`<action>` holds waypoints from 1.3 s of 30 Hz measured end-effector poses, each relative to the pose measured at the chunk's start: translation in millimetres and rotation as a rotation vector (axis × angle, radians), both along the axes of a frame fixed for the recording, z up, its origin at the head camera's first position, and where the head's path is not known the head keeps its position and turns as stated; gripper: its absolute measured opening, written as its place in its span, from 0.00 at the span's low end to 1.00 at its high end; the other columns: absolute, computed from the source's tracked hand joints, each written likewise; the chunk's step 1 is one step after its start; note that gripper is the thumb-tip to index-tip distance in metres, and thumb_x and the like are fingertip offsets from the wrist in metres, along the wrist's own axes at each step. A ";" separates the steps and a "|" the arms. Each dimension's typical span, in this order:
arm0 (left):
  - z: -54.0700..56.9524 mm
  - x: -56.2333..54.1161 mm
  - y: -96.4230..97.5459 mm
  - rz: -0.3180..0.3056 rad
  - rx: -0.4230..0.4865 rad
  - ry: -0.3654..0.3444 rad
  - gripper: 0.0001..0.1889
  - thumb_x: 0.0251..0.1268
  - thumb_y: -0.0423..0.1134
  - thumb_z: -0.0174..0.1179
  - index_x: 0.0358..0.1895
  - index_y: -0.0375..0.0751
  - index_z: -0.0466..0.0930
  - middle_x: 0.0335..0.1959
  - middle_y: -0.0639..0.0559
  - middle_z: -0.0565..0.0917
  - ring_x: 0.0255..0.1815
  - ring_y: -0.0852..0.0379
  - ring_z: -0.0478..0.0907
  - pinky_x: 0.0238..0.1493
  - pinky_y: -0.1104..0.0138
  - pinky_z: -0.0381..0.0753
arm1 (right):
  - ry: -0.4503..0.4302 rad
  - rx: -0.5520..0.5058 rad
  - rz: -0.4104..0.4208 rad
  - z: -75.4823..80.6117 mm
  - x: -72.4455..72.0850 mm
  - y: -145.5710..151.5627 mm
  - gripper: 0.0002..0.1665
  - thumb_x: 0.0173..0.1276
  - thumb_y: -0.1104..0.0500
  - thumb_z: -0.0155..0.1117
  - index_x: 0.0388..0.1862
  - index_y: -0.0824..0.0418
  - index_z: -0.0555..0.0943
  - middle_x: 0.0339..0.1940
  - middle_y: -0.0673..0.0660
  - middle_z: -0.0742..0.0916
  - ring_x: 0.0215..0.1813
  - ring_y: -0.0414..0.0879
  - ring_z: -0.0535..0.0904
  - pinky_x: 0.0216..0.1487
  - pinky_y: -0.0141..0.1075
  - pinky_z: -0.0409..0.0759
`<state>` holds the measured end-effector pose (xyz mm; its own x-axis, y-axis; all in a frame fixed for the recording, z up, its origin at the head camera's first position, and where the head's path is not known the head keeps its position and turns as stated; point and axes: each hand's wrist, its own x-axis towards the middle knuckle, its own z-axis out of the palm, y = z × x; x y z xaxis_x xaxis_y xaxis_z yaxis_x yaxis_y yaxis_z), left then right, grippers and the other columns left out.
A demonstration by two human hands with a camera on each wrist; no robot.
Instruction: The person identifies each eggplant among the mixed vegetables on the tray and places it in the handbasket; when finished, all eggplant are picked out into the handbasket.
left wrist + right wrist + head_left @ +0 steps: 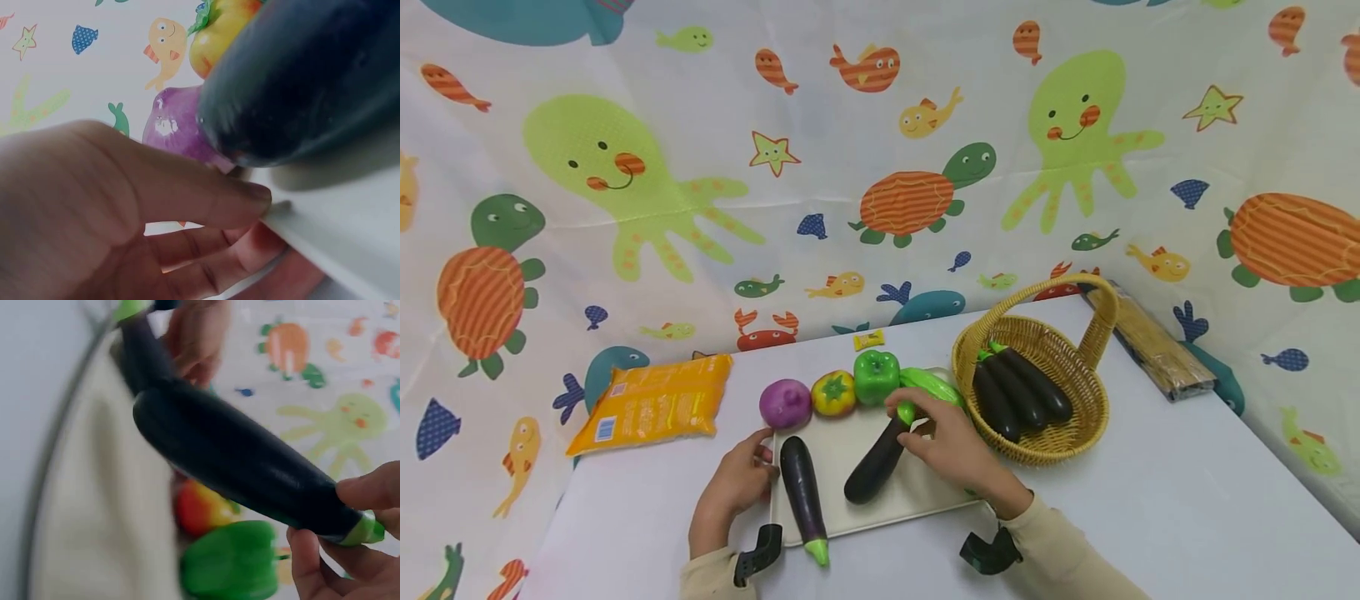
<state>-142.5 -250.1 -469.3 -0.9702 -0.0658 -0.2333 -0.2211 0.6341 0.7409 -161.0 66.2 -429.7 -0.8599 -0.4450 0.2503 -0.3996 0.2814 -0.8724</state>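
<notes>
My right hand (951, 442) pinches an eggplant (874, 467) by its green stem end, thumb and fingers on opposite sides. The eggplant slants over the cream tray (842, 510), its dark rounded end toward the left front. At the tray's left edge, my left hand (739, 479) grips the rim; in the left wrist view the thumb (219, 197) lies on top and the fingers curl underneath. Another eggplant (801, 483) lies along the tray's left side, green stem past the front edge.
Behind the tray stand a purple onion (786, 404), a yellow-red fruit (833, 393), a green bell pepper (876, 377) and a long green vegetable (934, 385). A wicker basket (1093, 425) holds three eggplants. An orange packet (658, 404) lies left, a brown bundle (1157, 346) right.
</notes>
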 end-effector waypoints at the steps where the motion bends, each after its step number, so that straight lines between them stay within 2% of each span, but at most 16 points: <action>1: -0.2 0.0 0.2 -0.001 0.002 0.002 0.31 0.59 0.20 0.56 0.70 0.27 0.67 0.42 0.40 0.77 0.30 0.51 0.75 0.28 0.60 0.82 | -0.030 -0.037 0.012 3.0 0.4 4.2 0.21 0.66 0.72 0.65 0.56 0.58 0.81 0.53 0.57 0.85 0.47 0.48 0.79 0.45 0.36 0.82; 5: -0.5 -0.2 0.7 -0.009 0.005 0.008 0.31 0.59 0.21 0.56 0.70 0.27 0.67 0.42 0.40 0.77 0.31 0.51 0.75 0.29 0.60 0.83 | -0.120 -0.166 0.067 14.8 5.6 27.0 0.17 0.70 0.72 0.60 0.55 0.64 0.82 0.54 0.61 0.84 0.53 0.51 0.79 0.48 0.38 0.80; 7: -0.1 0.1 0.2 -0.009 -0.007 0.009 0.31 0.59 0.21 0.56 0.70 0.26 0.67 0.42 0.40 0.77 0.30 0.51 0.75 0.28 0.60 0.82 | -0.142 -0.194 0.083 19.8 9.9 39.6 0.15 0.72 0.70 0.58 0.56 0.66 0.82 0.55 0.62 0.84 0.57 0.51 0.79 0.51 0.37 0.80; 9: 0.5 0.5 -0.6 -0.006 -0.016 0.009 0.31 0.60 0.21 0.56 0.70 0.26 0.67 0.42 0.40 0.77 0.30 0.51 0.75 0.28 0.60 0.82 | -0.145 -0.200 0.078 24.9 14.8 51.9 0.15 0.74 0.68 0.59 0.56 0.68 0.81 0.55 0.62 0.83 0.56 0.50 0.78 0.53 0.36 0.80; 14: 0.2 0.5 -1.7 -0.005 -0.021 0.004 0.31 0.60 0.21 0.56 0.70 0.26 0.67 0.43 0.39 0.77 0.30 0.51 0.75 0.28 0.60 0.82 | -0.059 -0.186 0.003 38.7 23.5 87.0 0.17 0.73 0.68 0.62 0.59 0.66 0.79 0.55 0.61 0.82 0.51 0.47 0.82 0.50 0.33 0.82; 16: -0.3 0.2 -1.6 -0.005 -0.020 0.001 0.31 0.60 0.21 0.56 0.70 0.26 0.67 0.43 0.39 0.78 0.29 0.51 0.76 0.28 0.60 0.82 | -0.022 -0.183 -0.047 46.8 22.4 103.7 0.21 0.73 0.70 0.61 0.63 0.63 0.76 0.55 0.60 0.83 0.51 0.45 0.83 0.49 0.33 0.83; 18: -0.8 -0.3 -1.4 -0.009 -0.022 0.000 0.31 0.60 0.22 0.56 0.70 0.27 0.67 0.43 0.39 0.78 0.28 0.52 0.76 0.29 0.60 0.81 | -0.025 -0.194 -0.096 55.3 17.7 121.3 0.24 0.73 0.71 0.61 0.65 0.60 0.72 0.55 0.57 0.85 0.55 0.45 0.84 0.50 0.32 0.83; 21: -1.4 -1.0 -1.5 -0.014 -0.024 0.001 0.31 0.60 0.22 0.55 0.70 0.27 0.67 0.43 0.39 0.78 0.28 0.52 0.76 0.29 0.60 0.81 | -0.082 -0.171 -0.184 65.9 3.3 145.7 0.27 0.73 0.68 0.63 0.66 0.54 0.69 0.56 0.53 0.85 0.55 0.41 0.84 0.50 0.30 0.82; 25: -1.3 -1.4 -2.3 -0.017 -0.034 -0.002 0.31 0.60 0.22 0.55 0.70 0.26 0.66 0.43 0.39 0.78 0.28 0.52 0.76 0.29 0.60 0.81 | -0.158 -0.050 -0.233 70.4 -28.3 167.6 0.29 0.73 0.64 0.64 0.70 0.56 0.68 0.63 0.61 0.76 0.51 0.39 0.83 0.49 0.31 0.83; 28: -0.3 -1.1 -3.2 -0.013 -0.033 -0.007 0.31 0.60 0.22 0.56 0.71 0.26 0.66 0.43 0.38 0.78 0.28 0.52 0.76 0.29 0.60 0.81 | -0.212 0.032 -0.193 70.6 -55.0 172.4 0.34 0.73 0.64 0.64 0.75 0.61 0.65 0.67 0.70 0.71 0.53 0.47 0.80 0.50 0.36 0.84; 33: 0.1 -0.6 -4.0 -0.006 -0.025 -0.010 0.32 0.60 0.21 0.56 0.71 0.26 0.66 0.43 0.38 0.77 0.28 0.52 0.76 0.28 0.60 0.81 | -0.330 0.144 -0.104 71.7 -94.8 165.3 0.41 0.72 0.65 0.64 0.80 0.66 0.58 0.70 0.76 0.69 0.58 0.60 0.81 0.55 0.48 0.84; 37: 0.1 -0.3 -3.2 -0.006 -0.013 0.000 0.31 0.59 0.21 0.56 0.70 0.25 0.66 0.43 0.39 0.77 0.27 0.52 0.76 0.28 0.60 0.82 | -0.421 0.285 -0.058 72.0 -121.2 156.7 0.43 0.73 0.62 0.64 0.79 0.73 0.55 0.73 0.77 0.68 0.57 0.63 0.83 0.61 0.54 0.79; 39: 0.3 -0.5 -2.5 -0.007 -0.009 0.004 0.31 0.59 0.21 0.55 0.70 0.25 0.66 0.43 0.39 0.77 0.28 0.52 0.76 0.28 0.60 0.82 | -0.455 0.365 -0.024 70.5 -132.1 152.5 0.40 0.73 0.61 0.63 0.76 0.76 0.59 0.73 0.76 0.68 0.58 0.63 0.82 0.63 0.56 0.78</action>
